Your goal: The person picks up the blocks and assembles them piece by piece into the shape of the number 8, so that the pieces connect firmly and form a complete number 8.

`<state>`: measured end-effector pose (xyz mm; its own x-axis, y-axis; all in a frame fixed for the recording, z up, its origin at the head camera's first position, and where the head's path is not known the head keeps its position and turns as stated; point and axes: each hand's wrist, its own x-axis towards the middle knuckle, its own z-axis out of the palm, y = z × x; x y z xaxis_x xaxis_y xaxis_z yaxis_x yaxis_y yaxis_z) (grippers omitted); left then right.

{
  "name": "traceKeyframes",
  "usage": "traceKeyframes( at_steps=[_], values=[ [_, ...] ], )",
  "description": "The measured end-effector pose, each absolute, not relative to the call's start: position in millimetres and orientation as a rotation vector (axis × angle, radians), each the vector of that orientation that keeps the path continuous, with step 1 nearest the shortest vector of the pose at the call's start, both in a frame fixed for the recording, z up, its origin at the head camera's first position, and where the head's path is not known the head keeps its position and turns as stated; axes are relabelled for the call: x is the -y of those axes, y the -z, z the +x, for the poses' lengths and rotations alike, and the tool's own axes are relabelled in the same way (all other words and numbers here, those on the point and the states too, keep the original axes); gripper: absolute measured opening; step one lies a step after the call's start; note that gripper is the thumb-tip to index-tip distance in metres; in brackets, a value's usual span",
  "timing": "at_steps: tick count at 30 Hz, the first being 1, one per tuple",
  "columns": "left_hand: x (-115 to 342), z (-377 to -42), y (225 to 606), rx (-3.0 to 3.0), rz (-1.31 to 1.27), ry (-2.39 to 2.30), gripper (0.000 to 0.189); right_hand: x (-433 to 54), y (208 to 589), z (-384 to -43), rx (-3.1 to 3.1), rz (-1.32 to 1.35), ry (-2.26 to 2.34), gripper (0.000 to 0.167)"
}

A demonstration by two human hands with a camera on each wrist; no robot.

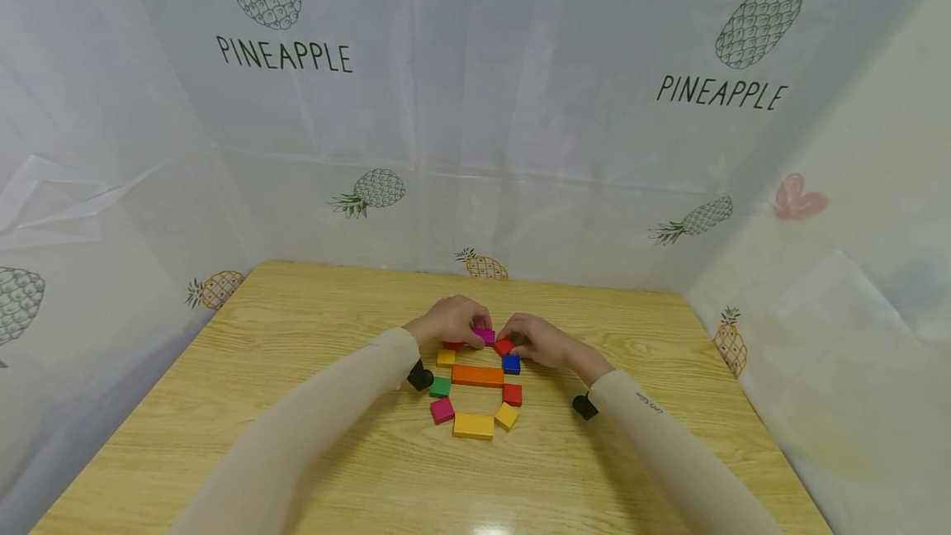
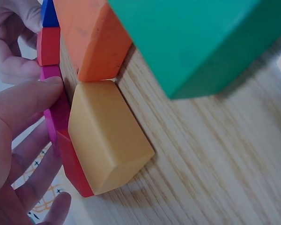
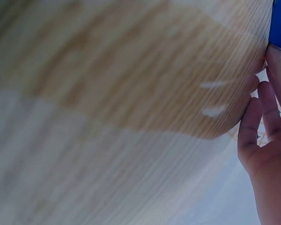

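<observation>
At the far side of a ring of coloured blocks, my left hand pinches a magenta block between thumb and fingers. Beside it, the right hand holds a small red block by its edges. The left wrist view shows the thumb on the near face of the magenta block, which meets the red block. Another red block adjoins its other end, partly behind a yellow block. In the right wrist view the right hand shows, but its red block is hidden.
An orange block spans the ring's middle. Blue, red and yellow blocks line the right side. Green and magenta blocks stand left, a long yellow block in front. A pineapple-print sheet hangs behind the table.
</observation>
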<state>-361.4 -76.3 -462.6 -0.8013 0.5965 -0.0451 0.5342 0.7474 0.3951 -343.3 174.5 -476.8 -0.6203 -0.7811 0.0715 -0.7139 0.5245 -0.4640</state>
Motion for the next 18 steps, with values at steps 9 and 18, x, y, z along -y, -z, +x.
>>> traceKeyframes(
  at_steps=[9,18],
  values=[
    [76.4,-359.4,460.6,-2.755,0.927,-0.575,0.021,-175.9,476.3,-343.5,-2.618,-1.293,0.683,0.026],
    [77.4,-357.5,459.0,-2.722,0.931,-0.625,0.020,-175.7,476.0,-342.7,-2.614,-1.309,0.675,0.025]
  ],
)
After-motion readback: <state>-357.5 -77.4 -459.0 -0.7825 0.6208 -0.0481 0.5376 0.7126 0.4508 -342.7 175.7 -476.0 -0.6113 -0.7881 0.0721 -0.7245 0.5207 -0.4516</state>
